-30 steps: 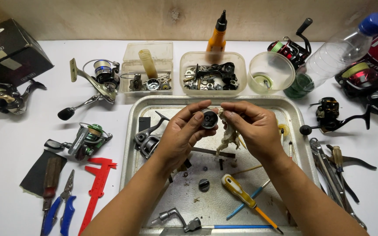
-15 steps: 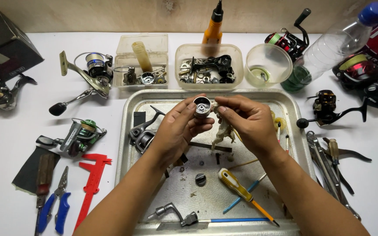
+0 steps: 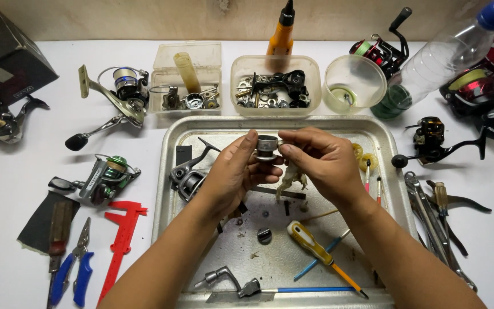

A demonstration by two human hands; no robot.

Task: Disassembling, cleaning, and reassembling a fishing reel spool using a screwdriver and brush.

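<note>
Both hands up over the metal tray [image 3: 172,171], and between them a small silver spool [image 3: 267,147], a little metal cylinder held above the tray's upper middle. The left hand [image 3: 232,174] has its fingers closed around the spool's left side, thumb up against the rim; the right hand [image 3: 321,160] pinches the right side with its fingertips, so the two hands meet on that one part. Just below the spool a pale, crumpled scrap [image 3: 290,177] hangs under the right hand, over the tray.

Inside the tray, left of the hands, a dark reel body [image 3: 187,177] lies on its side. Toward the tray's near edge a yellow-handled screwdriver [image 3: 310,246] lies slanted, with a thin blue stick [image 3: 315,266] crossing beneath it, and a small metal crank handle [image 3: 224,277] near the bottom rim.

Beyond the tray's far edge stand two clear plastic tubs of small parts [image 3: 275,86], an orange bottle with a black nozzle [image 3: 281,34] and an empty clear cup [image 3: 354,83]. Left of the tray on the white counter [image 3: 18,171]: a green spinning reel [image 3: 107,177], a red plastic caliper [image 3: 120,240], blue-handled pliers [image 3: 75,274]. Right of the tray, a bunch of metal tools [image 3: 435,212] and a black reel [image 3: 430,137]
</note>
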